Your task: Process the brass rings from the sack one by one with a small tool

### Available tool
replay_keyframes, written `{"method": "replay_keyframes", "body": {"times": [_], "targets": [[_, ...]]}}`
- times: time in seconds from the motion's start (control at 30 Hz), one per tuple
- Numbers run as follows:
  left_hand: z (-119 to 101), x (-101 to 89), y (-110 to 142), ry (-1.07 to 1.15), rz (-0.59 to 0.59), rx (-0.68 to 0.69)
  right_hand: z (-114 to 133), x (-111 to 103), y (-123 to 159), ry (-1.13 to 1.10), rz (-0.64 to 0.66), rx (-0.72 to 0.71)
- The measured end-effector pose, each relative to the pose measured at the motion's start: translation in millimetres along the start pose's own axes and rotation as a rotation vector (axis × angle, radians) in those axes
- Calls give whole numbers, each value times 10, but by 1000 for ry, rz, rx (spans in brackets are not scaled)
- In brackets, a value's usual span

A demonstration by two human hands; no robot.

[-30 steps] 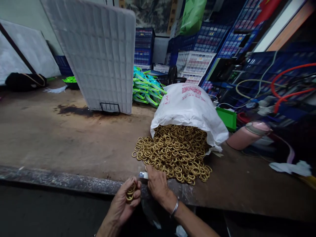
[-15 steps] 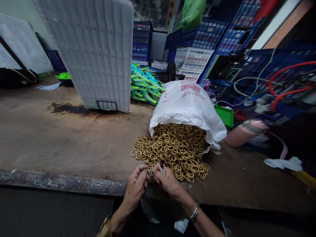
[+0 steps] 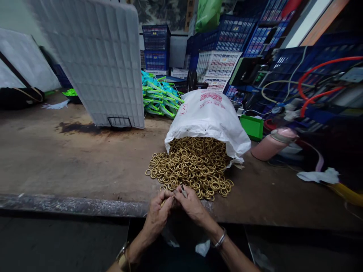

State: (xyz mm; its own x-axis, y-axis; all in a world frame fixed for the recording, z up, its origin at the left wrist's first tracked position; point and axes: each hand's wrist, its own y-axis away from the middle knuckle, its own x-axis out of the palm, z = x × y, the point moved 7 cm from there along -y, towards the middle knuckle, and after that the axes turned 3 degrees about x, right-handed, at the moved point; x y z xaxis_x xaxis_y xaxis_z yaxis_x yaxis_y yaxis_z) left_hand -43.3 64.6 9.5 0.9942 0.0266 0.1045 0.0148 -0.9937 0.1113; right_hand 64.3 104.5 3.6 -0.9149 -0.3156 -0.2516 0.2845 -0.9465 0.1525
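A broad brown tabletop [image 3: 85, 162] stretches from left to right, its worn near edge facing the viewer. On the left, a tall white ribbed panel [image 3: 104, 64] stands leaning, its long axis running up and to the left. Right of it, a bulky white sack [image 3: 207, 113] with red printing lies on its side, long axis running near to far, its open mouth pointing toward the near edge. A heap of brass-coloured metal rings [image 3: 195, 166] spreads from the mouth towards the near edge and slightly left. Right of the sack, a pink cylindrical bottle [image 3: 273, 143] lies tilted, its grey-banded end up and right.

At the near edge, just in front of the heap, the left hand [image 3: 157, 213] is curled closed around at least one brass-coloured ring [image 3: 163, 203]. The right hand [image 3: 193, 206] meets it at the fingertips, pinched narrow on a small, slim tool [image 3: 184, 191], pale with a dark tip. The tool slants, its tip pointing far and slightly left, over the heap's near side.
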Motion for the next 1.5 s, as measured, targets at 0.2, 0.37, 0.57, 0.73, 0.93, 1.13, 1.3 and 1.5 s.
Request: {"method": "replay_keyframes", "body": {"times": [0.2, 0.37, 0.57, 0.73, 0.93, 1.13, 1.3, 1.5], "targets": [[191, 209, 121, 174, 110, -197, 37, -85, 172, 45, 14, -47], [174, 292, 192, 195, 126, -173, 48, -119, 259, 9, 33, -79], [193, 343, 242, 267, 128, -204, 13, -178, 283, 8, -8, -48], [237, 308, 234, 256, 75, -203, -32, -187, 348, 337, -58, -113], [263, 293, 198, 199, 65, -201, -76, -49, 392, 562, 22, -139], [238, 255, 170, 137, 28, -161, -57, -28, 366, 635, 30, -123], [184, 228, 209, 68, 74, -126, -115, -33, 333, 697, 31, -71], [303, 411, 484, 172, 293, -309, -157, -198, 221, 822, -126, -39]]}}
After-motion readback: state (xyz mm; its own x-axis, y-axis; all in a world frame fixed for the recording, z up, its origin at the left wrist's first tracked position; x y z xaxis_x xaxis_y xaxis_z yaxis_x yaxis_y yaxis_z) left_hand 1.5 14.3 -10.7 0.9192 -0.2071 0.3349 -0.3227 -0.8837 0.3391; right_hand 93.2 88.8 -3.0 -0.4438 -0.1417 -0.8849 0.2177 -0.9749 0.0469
